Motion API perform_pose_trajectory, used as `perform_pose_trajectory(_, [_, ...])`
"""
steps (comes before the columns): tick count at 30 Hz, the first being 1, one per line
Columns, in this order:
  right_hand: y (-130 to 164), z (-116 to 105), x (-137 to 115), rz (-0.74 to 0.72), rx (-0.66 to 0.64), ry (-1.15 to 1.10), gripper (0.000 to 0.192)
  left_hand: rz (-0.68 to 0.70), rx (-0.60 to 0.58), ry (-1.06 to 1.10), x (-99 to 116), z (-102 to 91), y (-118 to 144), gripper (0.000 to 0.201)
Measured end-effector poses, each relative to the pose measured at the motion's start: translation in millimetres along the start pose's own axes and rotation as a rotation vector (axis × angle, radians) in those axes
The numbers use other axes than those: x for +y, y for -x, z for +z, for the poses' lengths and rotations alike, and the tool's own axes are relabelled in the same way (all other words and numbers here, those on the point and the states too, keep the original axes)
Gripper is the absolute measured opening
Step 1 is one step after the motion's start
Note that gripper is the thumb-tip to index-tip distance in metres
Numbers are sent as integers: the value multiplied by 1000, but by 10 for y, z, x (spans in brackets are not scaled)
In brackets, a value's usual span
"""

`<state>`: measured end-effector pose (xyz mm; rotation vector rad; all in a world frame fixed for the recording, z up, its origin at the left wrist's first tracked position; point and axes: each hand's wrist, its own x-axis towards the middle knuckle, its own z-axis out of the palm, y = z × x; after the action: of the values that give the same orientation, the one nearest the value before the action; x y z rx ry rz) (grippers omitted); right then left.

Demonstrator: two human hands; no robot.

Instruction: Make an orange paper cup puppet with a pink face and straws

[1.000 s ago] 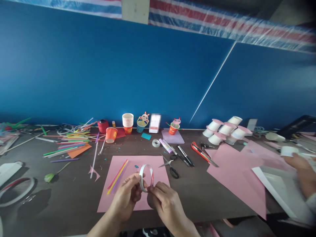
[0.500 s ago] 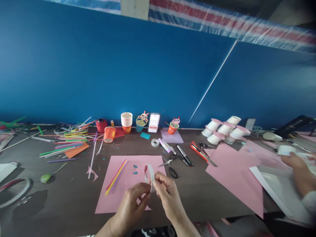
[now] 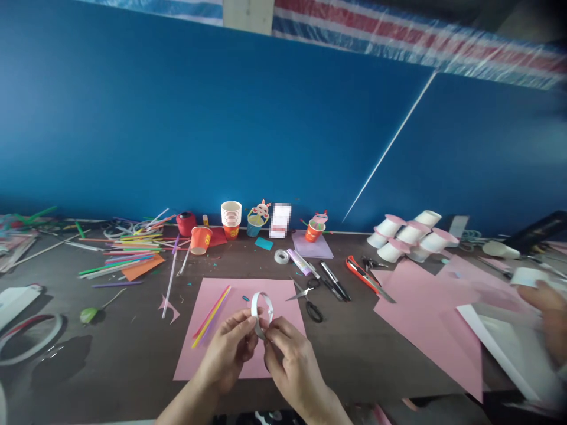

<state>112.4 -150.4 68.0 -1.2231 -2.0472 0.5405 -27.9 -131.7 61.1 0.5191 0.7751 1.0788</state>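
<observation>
Your two hands meet low in the middle of the view, just above a pink sheet (image 3: 283, 289) lying on the dark desk (image 3: 110, 354). Between them you hold a white paper ring (image 3: 261, 307), a narrow strip curled into a loop that stands upright with its opening roughly facing you. Your left hand (image 3: 228, 354) pinches the ring's lower left edge between thumb and fingertips; your right hand (image 3: 290, 360) pinches the bottom of the loop at about 5 o'clock, right beside the left fingertips. Both hands are closed on the ring and equally near it, so the loop rises from the pinch toward 12 o'clock. On the sheet at 10 o'clock from the ring lie a few straws (image 3: 211, 316), slanting up to the right. Scissors (image 3: 310, 298) lie at 2 o'clock, just off the sheet's right edge, and a tape roll (image 3: 280, 256) sits beyond them toward 12 o'clock. A stack of cups (image 3: 231, 217) stands at the back against the blue wall. At the far right edge, another person's hand (image 3: 549, 313) rests over white paper, well apart from yours.
</observation>
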Motion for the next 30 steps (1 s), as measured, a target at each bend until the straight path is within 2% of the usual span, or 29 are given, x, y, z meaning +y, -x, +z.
perform_pose_trajectory(4, [34, 17, 53, -8, 9, -13, 27, 41, -11, -70, 0, -16, -5, 22])
perform_pose_trajectory(8, [-22, -53, 50, 79, 85, -144, 25, 145, 14, -339, -37, -47, 1, 24])
perform_pose_trajectory(11, [-119, -125, 3, 72, 129, -141, 22, 239, 38, -537, -86, -59, 2, 23])
perform_pose_trajectory(14, [-202, -144, -42, 6, 105, -78, 29, 318, 60, -686, -120, -68, 0, 22])
perform_pose_trajectory(19, [-244, -118, -47, -64, 139, 40, 23, 398, 79, -876, -90, -87, 27, 19])
perform_pose_trajectory(22, [-246, -151, -48, -87, 111, 79, 21, 436, 69, -933, -61, -93, 59, 16])
perform_pose_trajectory(26, [-244, -202, -57, -70, 75, 72, 15, 472, 39, -969, -45, -80, 95, 16])
perform_pose_trajectory(30, [-234, -196, -46, 15, 56, 25, 12, 539, -17, -1141, -20, -63, 116, 17])
